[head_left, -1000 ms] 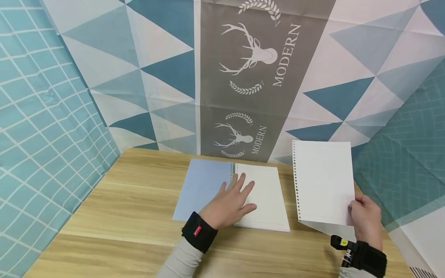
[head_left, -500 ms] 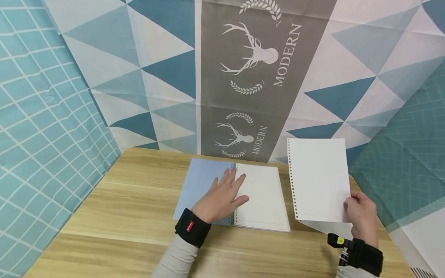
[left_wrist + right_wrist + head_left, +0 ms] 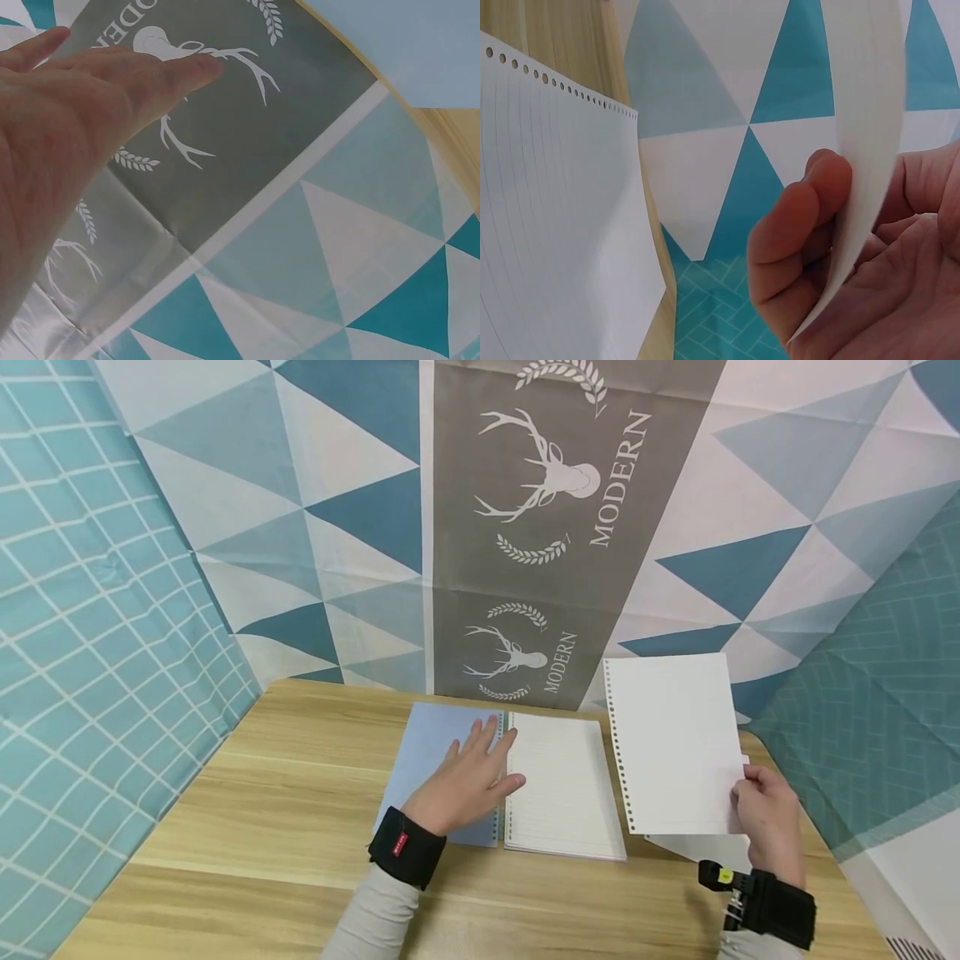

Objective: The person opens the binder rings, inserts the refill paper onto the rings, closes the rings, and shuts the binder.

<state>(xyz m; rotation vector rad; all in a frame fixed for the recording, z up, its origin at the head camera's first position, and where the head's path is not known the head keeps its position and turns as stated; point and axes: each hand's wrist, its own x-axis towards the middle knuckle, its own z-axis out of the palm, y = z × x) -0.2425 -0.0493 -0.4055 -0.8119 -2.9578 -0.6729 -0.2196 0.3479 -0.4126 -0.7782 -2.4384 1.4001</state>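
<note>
My right hand (image 3: 768,814) pinches the right edge of a loose sheet of paper (image 3: 671,743), white with a row of punched holes down its left side. In the right wrist view the held paper (image 3: 870,150) bends edge-on between thumb and curled fingers. My left hand (image 3: 461,785), fingers spread, hovers over the blue cover (image 3: 435,735) of an open loose-leaf notebook and its ring spine. Lined white pages (image 3: 562,793) lie on the notebook's right half. The left wrist view shows the left hand (image 3: 90,105) with straight fingers and nothing in them.
Another punched, lined sheet (image 3: 555,187) lies on the wooden table (image 3: 285,827) below the held one, mostly hidden by it in the head view. Patterned cloth (image 3: 517,527) hangs behind the table, with teal cloth on both sides.
My right hand has carried the sheet leftward towards the notebook, uncovering part of the sheet beneath. My left hand has drawn left off the white pages and over the blue cover.
</note>
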